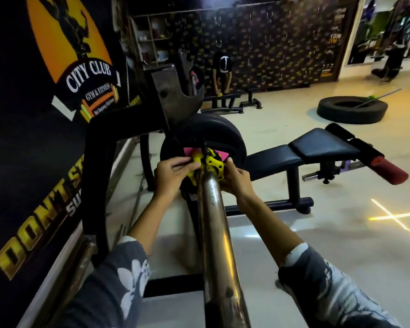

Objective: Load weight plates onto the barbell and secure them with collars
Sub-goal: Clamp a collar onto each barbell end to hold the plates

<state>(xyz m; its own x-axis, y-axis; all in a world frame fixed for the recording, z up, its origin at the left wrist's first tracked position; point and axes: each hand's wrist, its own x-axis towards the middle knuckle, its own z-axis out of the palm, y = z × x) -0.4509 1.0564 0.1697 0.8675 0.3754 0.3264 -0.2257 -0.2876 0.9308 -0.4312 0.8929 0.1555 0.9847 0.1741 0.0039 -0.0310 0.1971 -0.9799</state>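
Note:
The steel barbell sleeve [214, 223] runs away from me toward the rack. Black weight plates [225, 136] sit on it, with a pink label on the nearest face. A yellow and black collar [210, 165] is around the sleeve, right against the plates. My left hand [172, 175] grips the collar's left side. My right hand [236, 179] holds its right side. Both hands partly hide the collar, and I cannot tell whether its clamp lever is closed.
A black rack upright [97, 176] stands close on the left beside a dark printed wall. The black bench [301, 153] lies to the right. A tyre [352, 110] rests on the floor farther back. A person [221, 74] bends over equipment by the far wall.

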